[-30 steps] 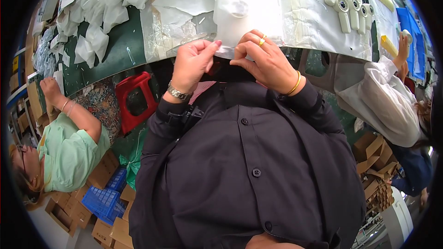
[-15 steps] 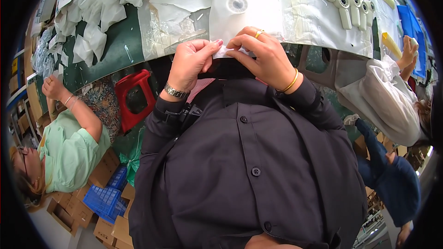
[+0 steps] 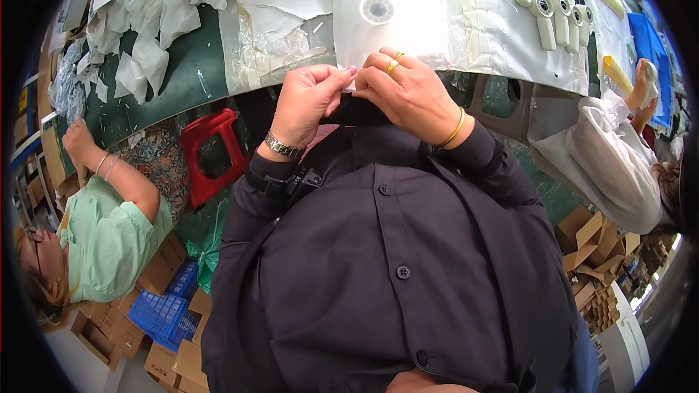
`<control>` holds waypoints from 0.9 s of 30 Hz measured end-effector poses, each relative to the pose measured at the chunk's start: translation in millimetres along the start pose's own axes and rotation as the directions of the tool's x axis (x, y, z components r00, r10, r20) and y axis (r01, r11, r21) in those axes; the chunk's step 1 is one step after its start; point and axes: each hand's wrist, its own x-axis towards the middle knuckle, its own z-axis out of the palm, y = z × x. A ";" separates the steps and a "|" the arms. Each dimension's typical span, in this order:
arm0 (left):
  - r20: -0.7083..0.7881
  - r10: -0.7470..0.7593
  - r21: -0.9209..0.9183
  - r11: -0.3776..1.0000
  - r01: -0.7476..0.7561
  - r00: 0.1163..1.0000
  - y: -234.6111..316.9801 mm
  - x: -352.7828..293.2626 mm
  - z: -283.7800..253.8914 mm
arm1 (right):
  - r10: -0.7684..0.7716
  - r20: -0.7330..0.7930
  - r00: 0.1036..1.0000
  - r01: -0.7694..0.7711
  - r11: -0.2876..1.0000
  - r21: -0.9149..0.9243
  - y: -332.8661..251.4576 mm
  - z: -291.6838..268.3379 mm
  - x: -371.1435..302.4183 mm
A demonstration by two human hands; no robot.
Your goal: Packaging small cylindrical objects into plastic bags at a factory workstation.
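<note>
A frosted white plastic bag (image 3: 393, 33) lies on the table in front of me, and a round, ringed head like that of a small handheld fan (image 3: 376, 9) shows through it. At the bag's near edge, both hands meet with fingers pinched on its thin white end. My left hand (image 3: 307, 102), wearing a metal watch, grips it between thumb and forefinger. My right hand (image 3: 409, 98), with gold rings and a bracelet, pinches the same edge close beside; its fingertips are partly hidden.
White handheld fans (image 3: 542, 7) stand grouped at the far right. Crumpled white bags (image 3: 164, 0) are piled at the left of the green table (image 3: 186, 65). Co-workers sit on both sides. A red stool (image 3: 211, 153), blue crates (image 3: 167, 313) and cardboard boxes (image 3: 597, 244) are around me.
My hands have drawn closer together at the bag's edge, and my right fingers have curled in more. Less of the white end shows between them. A person in blue at the right has moved mostly behind me.
</note>
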 end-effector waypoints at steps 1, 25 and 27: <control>-0.016 0.007 -0.004 1.000 -0.007 1.000 -2.4 3.6 -3.2 | -0.026 0.013 1.000 0.026 0.999 0.044 -0.2 -1.3 -0.3; 0.316 0.797 0.818 0.046 -0.574 0.515 24.7 -7.9 -22.9 | 0.110 -0.259 0.960 -0.204 0.905 -0.373 12.5 -37.5 -50.9; 0.511 0.732 0.792 -0.197 -0.578 0.451 22.9 -1.1 -17.7 | 0.002 -0.182 0.983 -0.073 0.921 -0.383 13.2 -31.0 -37.7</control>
